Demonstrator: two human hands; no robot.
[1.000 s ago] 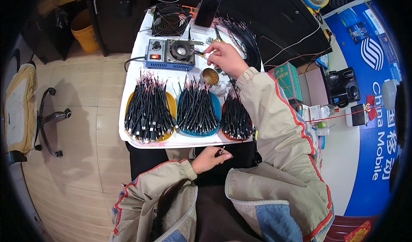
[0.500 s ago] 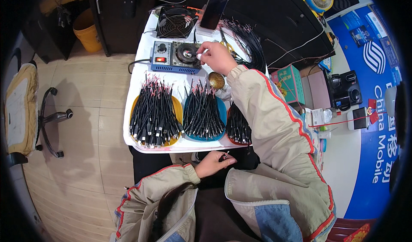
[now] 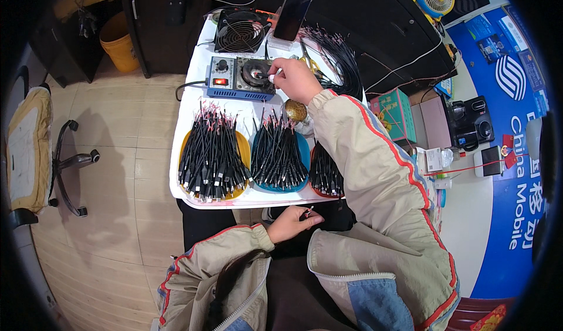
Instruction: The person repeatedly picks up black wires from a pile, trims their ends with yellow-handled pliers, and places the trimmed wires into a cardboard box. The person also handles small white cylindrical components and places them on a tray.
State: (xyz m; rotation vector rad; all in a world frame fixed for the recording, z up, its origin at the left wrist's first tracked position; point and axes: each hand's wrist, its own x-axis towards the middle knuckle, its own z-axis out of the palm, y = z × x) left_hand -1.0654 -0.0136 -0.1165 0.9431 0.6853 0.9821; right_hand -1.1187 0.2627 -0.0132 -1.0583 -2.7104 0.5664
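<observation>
My right hand is closed in a pinch at the right edge of a round solder pot. Between its fingertips is a thin stick-like thing, dark at the tip and white where gripped; its kind is unclear. The tip reaches over the pot's bright middle. The pot sits on a blue control box with a knob and a lit red switch. Low in front of the table, my left hand pinches a cable end with thin bare wires poking out; the rest of that cable is hidden.
Short black cables fill a yellow tray, a blue tray and a red-rimmed tray, partly behind my right sleeve. A brown-gold bowl stands near my right wrist. Behind are a black fan, a phone and a cable bundle.
My right hand has shifted very slightly left and down at the pot, and the stick-like thing tilts a little differently. My left hand looks still.
</observation>
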